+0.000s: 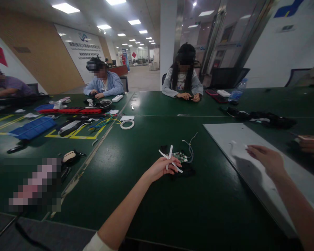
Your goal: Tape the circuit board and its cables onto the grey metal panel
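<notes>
- The left hand (164,166) is curled, its fingers pinched on a few white strips (170,157) that stick up and cross above the fingertips
- Just behind that hand a small green circuit board (180,156) lies on the green table (151,209), with thin grey wires (189,148) looping off its far side and a dark patch under it
- The right hand (267,158) is well to the right of the circuit board, palm down with fingers loosely stretched out; it holds nothing and hovers over a grey sheet (251,153), pointing at a small white scrap (233,142) on it
- Beyond the circuit board to the left a white tape roll (127,124) lies flat
- Further back from the board two people sit at the table's far edge, one in a light blue top (103,83), one in grey (182,82)
- Another person's hand (312,144) rests at the right edge, past the grey sheet
</notes>
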The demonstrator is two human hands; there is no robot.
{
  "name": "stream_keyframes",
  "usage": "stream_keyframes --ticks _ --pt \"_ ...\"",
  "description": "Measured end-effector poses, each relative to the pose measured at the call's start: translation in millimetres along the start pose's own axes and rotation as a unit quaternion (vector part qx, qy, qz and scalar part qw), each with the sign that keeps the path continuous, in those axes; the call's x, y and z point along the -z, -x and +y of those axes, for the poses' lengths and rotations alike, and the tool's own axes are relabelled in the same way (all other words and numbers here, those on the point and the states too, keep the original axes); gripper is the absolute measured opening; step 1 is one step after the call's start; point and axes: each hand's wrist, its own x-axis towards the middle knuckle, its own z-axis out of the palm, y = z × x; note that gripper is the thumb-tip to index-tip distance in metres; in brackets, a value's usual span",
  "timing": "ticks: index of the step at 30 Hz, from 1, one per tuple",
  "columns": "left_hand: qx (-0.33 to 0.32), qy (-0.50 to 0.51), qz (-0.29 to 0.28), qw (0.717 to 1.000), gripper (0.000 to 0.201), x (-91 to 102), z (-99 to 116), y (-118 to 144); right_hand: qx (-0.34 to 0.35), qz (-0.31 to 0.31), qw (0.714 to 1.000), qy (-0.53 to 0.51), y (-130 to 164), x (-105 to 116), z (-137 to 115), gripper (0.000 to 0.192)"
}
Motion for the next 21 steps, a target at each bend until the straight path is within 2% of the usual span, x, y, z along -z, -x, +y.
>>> stream_keyframes --ticks 5,6,8,10,14,16,19,21 --pt "-0.008 0.007 -0.003 1.0 0.025 -0.4 2.3 2.5 0.033 -0.18 0.976 -0.116 67.0 -61.5 -65.9 0.034" --pt "-0.011 0.01 -0.009 1.0 0.025 -0.6 3.2 3.4 0.045 -0.221 0.966 -0.128 82.9 -73.1 -79.0 0.035" --pt "-0.015 0.021 -0.025 0.999 0.031 -1.0 4.6 5.2 0.093 -0.317 0.927 -0.175 114.2 -93.8 -101.5 0.035" --pt "-0.019 0.043 -0.032 0.998 0.035 -0.7 4.7 5.7 0.143 -0.363 0.904 -0.173 141.4 -110.6 -116.2 0.032" --pt "-0.015 0.082 -0.01 0.996 0.028 1.8 0.6 2.0 0.222 -0.386 0.887 -0.121 177.0 -129.7 -120.3 0.026" --pt "-0.006 0.087 -0.008 0.996 0.032 2.6 -1.2 -0.4 0.248 -0.388 0.883 -0.089 184.9 -131.8 -115.7 0.029" --pt "-0.008 0.081 -0.018 0.997 0.037 1.3 -0.9 -1.1 0.275 -0.39 0.878 -0.041 181.5 -127.0 -110.7 0.039" --pt "-0.016 0.078 -0.022 0.997 0.04 -0.8 1.1 0.2 0.29 -0.353 0.89 -0.001 167.0 -119.9 -108.8 0.041"
